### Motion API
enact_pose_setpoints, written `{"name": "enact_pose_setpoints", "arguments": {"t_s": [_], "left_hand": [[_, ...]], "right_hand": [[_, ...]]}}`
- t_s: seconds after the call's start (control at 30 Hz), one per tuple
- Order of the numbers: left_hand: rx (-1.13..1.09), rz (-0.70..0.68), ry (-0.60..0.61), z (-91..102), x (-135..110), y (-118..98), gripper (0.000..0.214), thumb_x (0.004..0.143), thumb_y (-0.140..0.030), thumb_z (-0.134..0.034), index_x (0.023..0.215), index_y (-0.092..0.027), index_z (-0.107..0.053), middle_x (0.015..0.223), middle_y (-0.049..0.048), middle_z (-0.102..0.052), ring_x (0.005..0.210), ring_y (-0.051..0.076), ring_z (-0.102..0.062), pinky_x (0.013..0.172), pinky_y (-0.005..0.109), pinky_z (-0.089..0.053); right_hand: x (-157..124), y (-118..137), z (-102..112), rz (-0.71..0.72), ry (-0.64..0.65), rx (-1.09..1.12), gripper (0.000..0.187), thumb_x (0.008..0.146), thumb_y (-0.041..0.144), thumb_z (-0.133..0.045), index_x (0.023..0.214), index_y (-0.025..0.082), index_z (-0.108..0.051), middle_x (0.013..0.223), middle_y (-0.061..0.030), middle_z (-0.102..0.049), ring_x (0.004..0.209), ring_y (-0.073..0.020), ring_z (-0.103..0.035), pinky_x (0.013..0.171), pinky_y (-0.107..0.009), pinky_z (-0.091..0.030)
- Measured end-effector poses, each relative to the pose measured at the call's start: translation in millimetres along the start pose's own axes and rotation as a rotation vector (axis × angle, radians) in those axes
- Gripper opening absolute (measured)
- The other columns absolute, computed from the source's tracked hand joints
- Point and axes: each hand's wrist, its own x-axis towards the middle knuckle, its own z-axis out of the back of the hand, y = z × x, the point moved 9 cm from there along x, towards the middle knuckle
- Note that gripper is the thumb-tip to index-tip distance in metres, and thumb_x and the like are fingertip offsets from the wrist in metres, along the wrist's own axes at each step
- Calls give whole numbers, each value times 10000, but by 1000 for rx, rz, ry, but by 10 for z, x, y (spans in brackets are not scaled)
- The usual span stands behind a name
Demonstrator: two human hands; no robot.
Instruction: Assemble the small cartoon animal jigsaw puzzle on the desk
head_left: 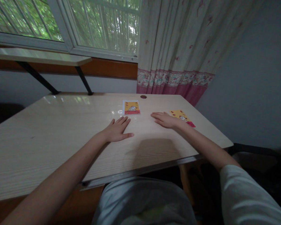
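Observation:
My left hand (118, 129) lies flat on the pale wooden desk (67, 134), palm down, with its fingers spread and nothing in it. Just beyond its fingertips is a yellow and red picture card (132, 108) with a white cartoon animal; white paper shows along its left and top edges. My right hand (163, 120) rests palm down on the desk, fingers stretched out to the left and holding nothing. Beside and partly behind my right wrist lies a second yellow and red picture (181, 115) with a similar animal; the forearm hides part of it.
A raised shelf (42, 57) on black brackets stands at the desk's back left. A round brown cable hole (143, 97) sits near the back edge. Behind are a barred window (105, 25) and a patterned curtain (175, 47). A dark chair (255, 148) is at the right.

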Motion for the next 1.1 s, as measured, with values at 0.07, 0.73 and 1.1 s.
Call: {"name": "enact_pose_setpoints", "arguments": {"t_s": [0.07, 0.73, 1.1], "left_hand": [[3, -2, 3, -6, 1, 6, 987, 832, -792, -275, 1538, -109, -183, 1597, 207, -115, 1477, 363, -130, 1128, 625, -178], [2, 9, -9, -40, 17, 36, 965, 841, -776, -282, 1544, -123, -175, 1601, 187, -125, 1473, 373, -140, 1133, 616, -178], [17, 28, 12, -27, -4, 22, 965, 840, -772, -260, 1547, -122, -162, 1605, 173, -107, 1480, 350, -127, 1148, 593, -162]], "right_hand": [[325, 334, -76, 57, 27, -2, 550, 978, 384, -301, 1495, 202, -338, 1566, -125, -320, 1445, -278, -291, 1135, -625, -212], [-142, -1594, 343, -581, -70, -128, 603, 1011, 384, -161, 1280, 66, -597, 1371, -230, -545, 1284, -343, -489, 1037, -502, -372], [-478, -1871, 260, -629, -116, -112, 592, 1022, 413, -165, 1300, 109, -590, 1364, -185, -570, 1257, -266, -530, 1038, -371, -381]]}}
